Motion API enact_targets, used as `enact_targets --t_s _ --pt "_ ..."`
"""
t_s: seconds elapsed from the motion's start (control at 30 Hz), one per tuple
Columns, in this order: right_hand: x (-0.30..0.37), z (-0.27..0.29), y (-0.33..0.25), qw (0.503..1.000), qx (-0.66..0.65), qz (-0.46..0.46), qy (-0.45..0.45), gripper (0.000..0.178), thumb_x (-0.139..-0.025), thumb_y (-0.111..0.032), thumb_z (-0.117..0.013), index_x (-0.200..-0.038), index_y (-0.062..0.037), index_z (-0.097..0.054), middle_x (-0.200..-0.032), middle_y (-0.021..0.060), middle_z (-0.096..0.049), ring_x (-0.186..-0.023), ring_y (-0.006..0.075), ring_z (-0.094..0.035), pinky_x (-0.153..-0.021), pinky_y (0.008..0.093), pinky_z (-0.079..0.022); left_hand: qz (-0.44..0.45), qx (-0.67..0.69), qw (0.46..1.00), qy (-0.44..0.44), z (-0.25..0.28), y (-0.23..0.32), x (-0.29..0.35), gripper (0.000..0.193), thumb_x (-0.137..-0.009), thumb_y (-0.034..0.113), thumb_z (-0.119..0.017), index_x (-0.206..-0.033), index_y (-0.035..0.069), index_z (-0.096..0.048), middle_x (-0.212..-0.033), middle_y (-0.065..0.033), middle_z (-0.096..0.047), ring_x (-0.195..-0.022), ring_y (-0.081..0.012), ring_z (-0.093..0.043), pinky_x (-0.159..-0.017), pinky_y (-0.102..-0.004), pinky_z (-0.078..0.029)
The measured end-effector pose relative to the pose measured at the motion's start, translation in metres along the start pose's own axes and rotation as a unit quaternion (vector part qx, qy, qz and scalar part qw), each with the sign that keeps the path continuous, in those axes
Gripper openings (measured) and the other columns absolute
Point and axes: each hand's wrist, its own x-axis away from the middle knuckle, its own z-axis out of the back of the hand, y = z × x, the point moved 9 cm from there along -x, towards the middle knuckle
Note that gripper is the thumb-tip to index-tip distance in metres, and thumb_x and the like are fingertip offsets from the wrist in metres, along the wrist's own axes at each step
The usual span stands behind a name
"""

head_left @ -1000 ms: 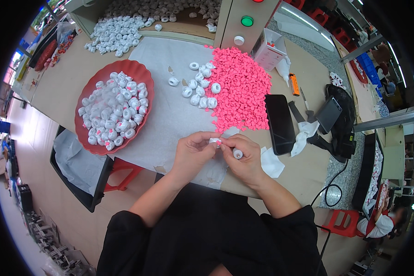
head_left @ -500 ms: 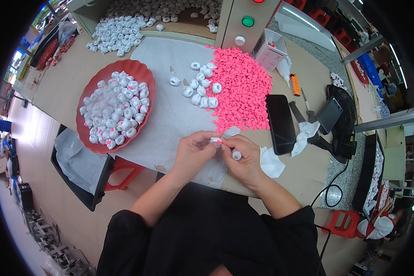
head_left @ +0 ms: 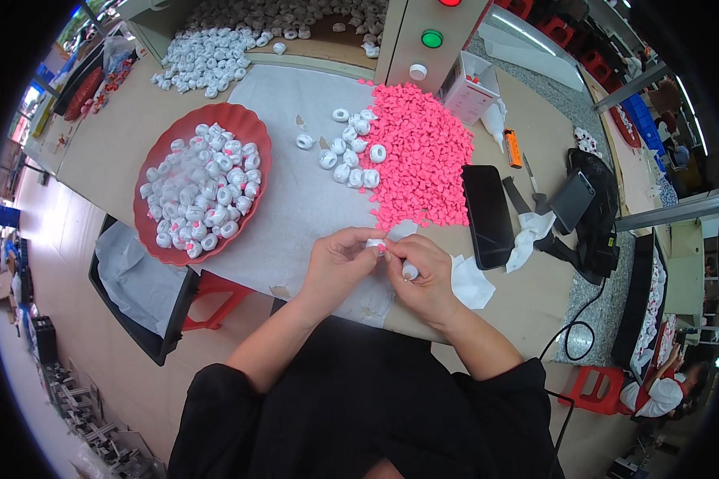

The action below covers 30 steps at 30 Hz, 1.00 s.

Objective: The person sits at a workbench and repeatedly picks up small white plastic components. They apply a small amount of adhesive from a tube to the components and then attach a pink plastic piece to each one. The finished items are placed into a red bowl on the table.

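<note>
Bright, even light covers the table (head_left: 539, 315), leaving only soft shadows. At the far left the background washes out to white, and the floor (head_left: 60, 211) there shows pale glare; the inside of the cabinet (head_left: 315, 66) is dimmer. The left hand (head_left: 335, 267) and right hand (head_left: 425, 279) look fairly sharp, while a hazy patch veils some white pieces (head_left: 185, 180). Straight edges bend toward the black, rounded rim.

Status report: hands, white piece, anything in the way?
Left hand pinching white piece. Right hand at its pink bit, also gripping white tube-like object. Black phone nearby, touching neither.
</note>
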Motion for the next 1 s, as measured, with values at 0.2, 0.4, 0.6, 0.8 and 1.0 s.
enact_targets --t_s 0.2,0.4,0.6,0.8,1.0 --pt "-0.001 0.0 -0.003 1.0 0.004 0.015 -0.005 0.019 -0.062 0.003 -0.061 -0.08 -0.0007 -0.057 -0.068 0.0084 -0.056 -0.065 0.0235 -0.056 -0.061 0.0311 -0.044 0.001 0.004 1.0 0.001 0.0 0.001 0.0 0.021 -0.083 -0.002 -0.05 -0.102 -0.001 -0.059 -0.085 -0.0067 -0.062 -0.072 -0.009 -0.057 -0.062 -0.0227 -0.049" --pt "0.011 -0.006 0.045 0.921 -0.261 -0.287 0.031 0.011 -0.081 -0.005 -0.06 -0.09 0.0018 -0.062 -0.077 0.0063 -0.061 -0.069 0.0106 -0.056 -0.062 0.0244 -0.045 0.036 0.056 0.998 0.007 -0.005 0.003 -0.004 0.02 -0.087 0.01 -0.054 -0.101 -0.003 -0.059 -0.084 -0.0076 -0.061 -0.068 -0.0105 -0.056 -0.059 -0.0232 -0.047" --pt "0.016 -0.01 0.058 0.886 -0.323 -0.332 0.007 0.014 -0.083 -0.01 -0.06 -0.09 0.0016 -0.062 -0.081 0.0053 -0.061 -0.073 0.0081 -0.056 -0.062 0.0211 -0.044 0.055 0.044 0.998 0.006 -0.005 0.001 -0.005 0.025 -0.089 0.016 -0.052 -0.101 -0.004 -0.059 -0.081 -0.0067 -0.061 -0.064 -0.009 -0.053 -0.057 -0.022 -0.045" --pt "0.013 -0.01 0.053 0.887 -0.332 -0.322 0.002 0.015 -0.083 -0.01 -0.06 -0.092 0.0008 -0.063 -0.081 0.0049 -0.061 -0.073 0.0083 -0.055 -0.063 0.0207 -0.043 0.047 0.044 0.998 -0.01 -0.003 0.001 -0.005 0.024 -0.088 0.014 -0.053 -0.105 -0.004 -0.057 -0.086 -0.01 -0.061 -0.068 -0.0125 -0.055 -0.059 -0.0246 -0.047" --pt "-0.001 0.0 0.023 0.978 -0.161 -0.132 -0.014 0.015 -0.079 -0.001 -0.06 -0.094 0.0014 -0.063 -0.079 0.0072 -0.062 -0.071 0.012 -0.056 -0.063 0.024 -0.044 0.034 0.075 0.996 -0.027 -0.004 0.004 -0.002 0.025 -0.085 0.007 -0.055 -0.109 -0.002 -0.056 -0.093 -0.0101 -0.061 -0.075 -0.0134 -0.057 -0.065 -0.0256 -0.048"
